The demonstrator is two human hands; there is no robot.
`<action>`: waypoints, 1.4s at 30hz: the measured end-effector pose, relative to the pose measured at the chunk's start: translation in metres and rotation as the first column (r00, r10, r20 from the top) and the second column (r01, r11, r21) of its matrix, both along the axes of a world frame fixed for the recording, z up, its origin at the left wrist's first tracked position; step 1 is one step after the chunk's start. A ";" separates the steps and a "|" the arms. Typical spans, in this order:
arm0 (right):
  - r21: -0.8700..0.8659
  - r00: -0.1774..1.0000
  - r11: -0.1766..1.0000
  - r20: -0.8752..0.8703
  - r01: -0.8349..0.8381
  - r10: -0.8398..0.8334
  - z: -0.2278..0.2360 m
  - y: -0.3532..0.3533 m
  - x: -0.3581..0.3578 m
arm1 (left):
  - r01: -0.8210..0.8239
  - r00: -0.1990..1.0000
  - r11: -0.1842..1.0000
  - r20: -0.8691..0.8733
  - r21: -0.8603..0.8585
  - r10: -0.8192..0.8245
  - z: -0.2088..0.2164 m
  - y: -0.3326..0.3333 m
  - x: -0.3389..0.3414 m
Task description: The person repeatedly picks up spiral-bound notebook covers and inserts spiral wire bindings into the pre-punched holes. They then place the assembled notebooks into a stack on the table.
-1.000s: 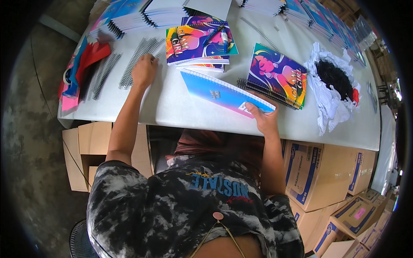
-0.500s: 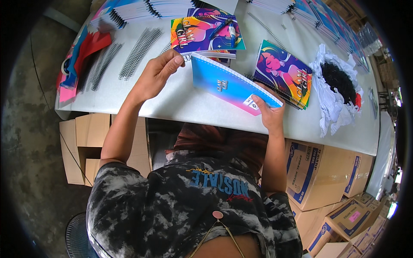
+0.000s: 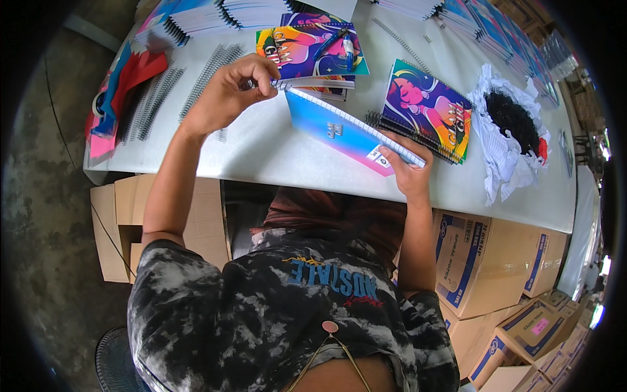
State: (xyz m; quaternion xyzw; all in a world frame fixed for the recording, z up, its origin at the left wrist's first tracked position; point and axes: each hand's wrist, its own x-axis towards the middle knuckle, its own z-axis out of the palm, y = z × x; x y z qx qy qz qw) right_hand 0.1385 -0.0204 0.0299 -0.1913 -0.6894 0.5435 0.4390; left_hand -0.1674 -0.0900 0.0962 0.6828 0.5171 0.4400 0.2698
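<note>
Head view, mid-frame: the right hand [image 3: 409,173] grips a blue-and-pink paper notebook [image 3: 330,127] while the left hand [image 3: 234,93] pinches a thin grey wire coil [image 3: 281,85] at the notebook's upper-left corner, where a skewed push might bend it.

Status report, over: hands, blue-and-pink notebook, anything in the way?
Right hand gripping blue-and-pink paper notebook at right end. Left hand pinching grey spiral coil at notebook's upper-left corner. No blockage seen; purple-and-yellow notebooks close beyond.
</note>
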 end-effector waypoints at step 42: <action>0.443 0.995 0.892 -0.060 0.093 -0.074 -0.019 -0.032 -0.015 | 0.378 0.578 0.601 -0.687 0.704 0.441 -0.086 -0.042 0.048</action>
